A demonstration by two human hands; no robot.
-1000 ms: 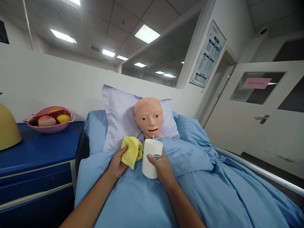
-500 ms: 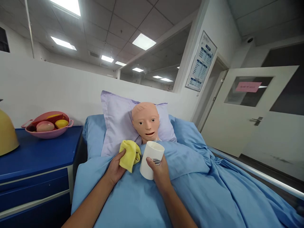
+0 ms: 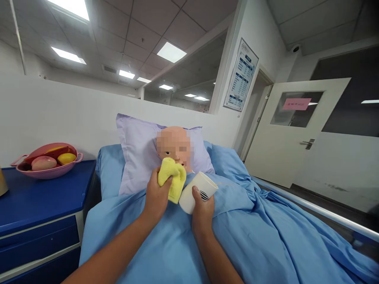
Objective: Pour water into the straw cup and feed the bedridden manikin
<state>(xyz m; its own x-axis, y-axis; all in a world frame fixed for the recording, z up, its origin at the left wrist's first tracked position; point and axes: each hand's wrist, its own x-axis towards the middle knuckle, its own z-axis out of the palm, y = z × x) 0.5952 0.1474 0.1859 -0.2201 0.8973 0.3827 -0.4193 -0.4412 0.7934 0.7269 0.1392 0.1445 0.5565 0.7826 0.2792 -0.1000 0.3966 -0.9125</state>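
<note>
My left hand point(image 3: 158, 193) is closed on a yellow cloth point(image 3: 174, 179), held up in front of the lower part of a manikin's head point(image 3: 174, 138). Whether the cloth touches the manikin cannot be told from here. In my right hand point(image 3: 203, 211) is a white cup point(image 3: 199, 192) with dark stripes, tilted to the right; a thin straw-like line sticks out past its rim. The cup's inside is hidden. Behind the head lies a lilac pillow point(image 3: 134, 152), and a blue quilt point(image 3: 237, 228) covers the bed below it.
On the left stands a blue bedside cabinet point(image 3: 44, 201) bearing a pink basin point(image 3: 50, 173) of fruit. A yellow object point(image 3: 2, 183) shows at the left edge. A bed rail point(image 3: 319, 209) runs along the right, with an open door point(image 3: 284, 150) beyond.
My left hand has brought the cloth up and right, in front of the manikin's lower face. The cup has tipped further to the right. The view has shifted slightly right.
</note>
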